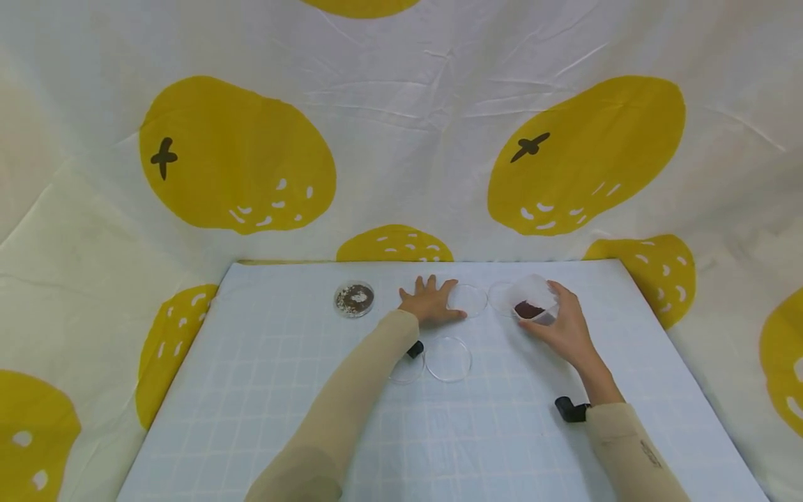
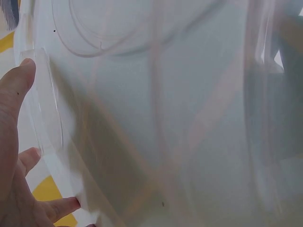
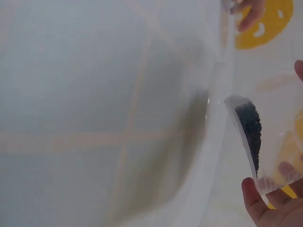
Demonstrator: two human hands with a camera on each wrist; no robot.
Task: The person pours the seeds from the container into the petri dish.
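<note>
My right hand (image 1: 567, 326) grips a clear plastic cup (image 1: 534, 284), thumb on its near side and fingers on the far side. Dark brown soil (image 3: 249, 130) lies along one side of the tilted cup. Overlapping the cup's left side in the head view is a clear round dish (image 1: 498, 298). Left of that, my left hand (image 1: 431, 304) is spread over the table, thumb and index fingertips at the edge of another clear dish (image 2: 42, 101). A lidless-looking dish of brown soil with white bits (image 1: 354, 300) sits left of this hand.
Two more clear round dishes lie nearer to me, one (image 1: 448, 360) beside the other (image 1: 408, 369), which my left forearm partly covers. The table (image 1: 502, 446) has a pale checked cloth. A fruit-patterned curtain (image 1: 414, 174) hangs behind and at both sides.
</note>
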